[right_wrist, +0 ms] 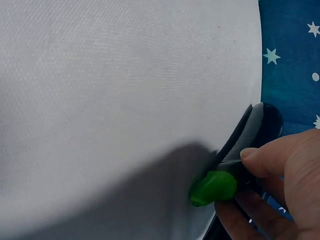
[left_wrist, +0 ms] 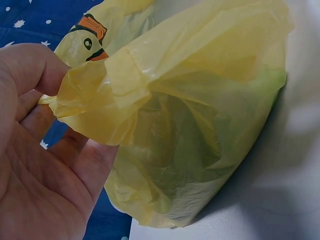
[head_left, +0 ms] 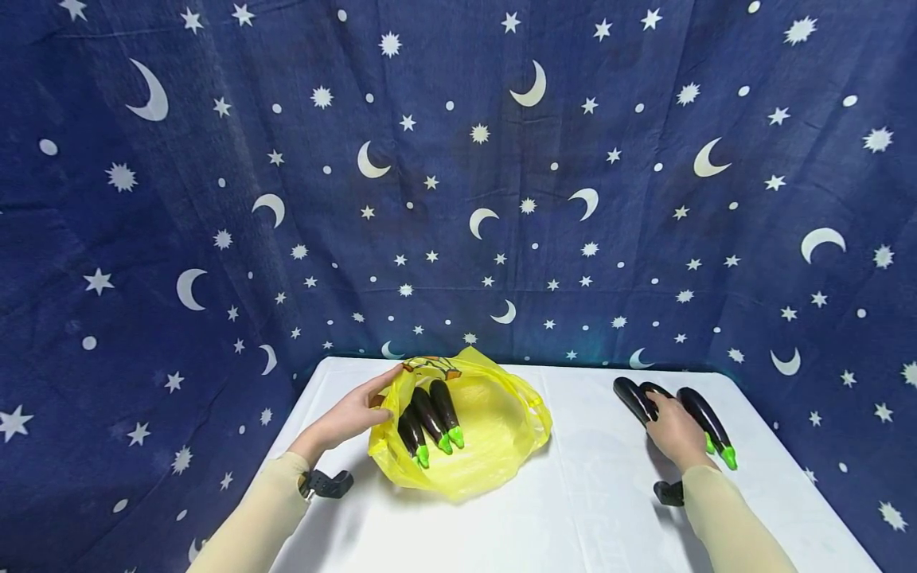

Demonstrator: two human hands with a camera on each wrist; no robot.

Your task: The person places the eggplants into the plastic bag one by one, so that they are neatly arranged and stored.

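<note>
An open yellow plastic bag (head_left: 494, 481) rests on the table (head_left: 580, 501), its wide mouth facing the person, with three dark eggplants (head_left: 430, 415) lying side by side within, against its left wall, their green caps towards the mouth. The left hand (head_left: 351, 415) holds the bag by the left of its rim: the fingers (left_wrist: 45, 67) are nearly closed, pinching a gathered fold of plastic, while the left wrist view shows the contents only as dim shapes through the film. Well apart, near the table's right edge, three loose eggplants (head_left: 707, 418) lie close together outside the bag. The right hand (head_left: 677, 436) is over them, its thumb and fingers part closed around one; how firmly it is held I cannot tell. Behind hangs a blue backdrop (head_left: 458, 239) printed with moons and stars.
</note>
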